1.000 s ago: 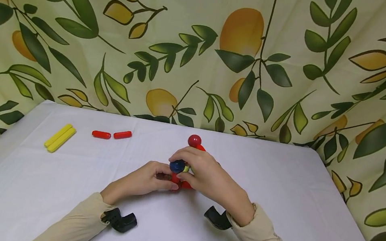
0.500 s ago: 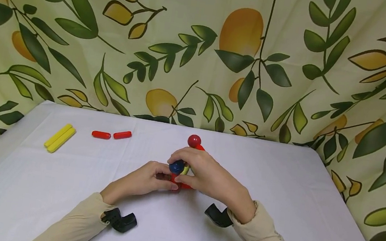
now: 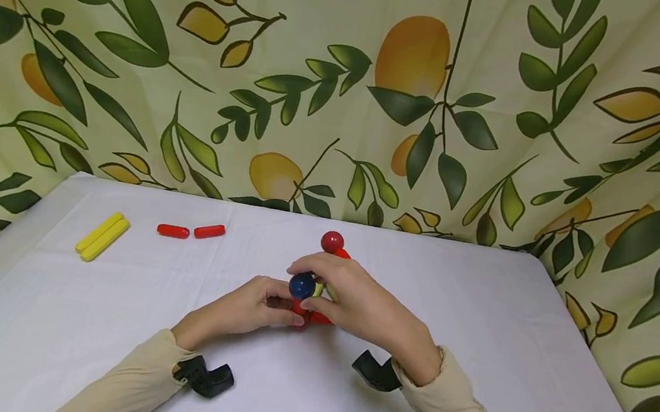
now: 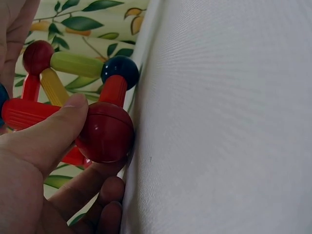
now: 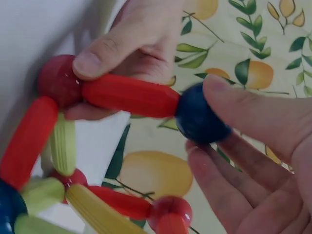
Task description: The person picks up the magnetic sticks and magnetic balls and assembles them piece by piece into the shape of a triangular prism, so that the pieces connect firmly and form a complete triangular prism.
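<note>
A small frame of coloured rods and balls stands before me on the cloth. My left hand [image 3: 251, 303] grips its near corner, a red ball [image 4: 105, 131], thumb on one side and fingers on the other. From that ball a red rod [image 5: 129, 96] rises to a glossy blue ball [image 3: 302, 286]. My right hand [image 3: 349, 299] pinches the blue ball between thumb and fingertips, right at the rod's end. Other parts of the frame show in the right wrist view, including a yellow rod [image 5: 105, 210]. In the head view my right hand hides much of the frame.
Two yellow rods [image 3: 103, 236] lie side by side at the left of the white-covered table [image 3: 72, 311]. Two short red rods, a left one [image 3: 173, 230] and a right one [image 3: 210, 230], lie near the back. A leaf-patterned curtain [image 3: 320, 93] hangs behind.
The blue ball has turned slightly in my right hand's fingers and sits a touch lower. My right wrist has shifted slightly to the right; my left hand stays in place.
</note>
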The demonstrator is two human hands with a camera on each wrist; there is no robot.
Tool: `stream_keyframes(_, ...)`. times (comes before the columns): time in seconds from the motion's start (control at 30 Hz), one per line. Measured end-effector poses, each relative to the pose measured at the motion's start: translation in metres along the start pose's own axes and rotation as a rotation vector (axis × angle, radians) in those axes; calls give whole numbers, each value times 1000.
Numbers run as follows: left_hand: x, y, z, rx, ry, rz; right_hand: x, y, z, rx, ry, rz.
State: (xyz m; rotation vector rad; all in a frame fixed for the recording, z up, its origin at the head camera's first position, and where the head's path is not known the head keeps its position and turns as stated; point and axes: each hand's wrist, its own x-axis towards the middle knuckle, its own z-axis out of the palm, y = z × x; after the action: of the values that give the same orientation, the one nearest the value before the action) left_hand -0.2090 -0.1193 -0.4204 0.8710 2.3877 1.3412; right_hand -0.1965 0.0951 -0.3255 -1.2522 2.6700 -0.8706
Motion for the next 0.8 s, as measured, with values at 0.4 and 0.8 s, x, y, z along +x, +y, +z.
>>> stream_keyframes(0.4, 0, 1, 0, 3, -11, -20, -28, 20, -12, 22, 265, 2)
stream_keyframes(0.8, 0, 2, 0, -20, -36, -61, -53, 45, -9, 56, 305, 151)
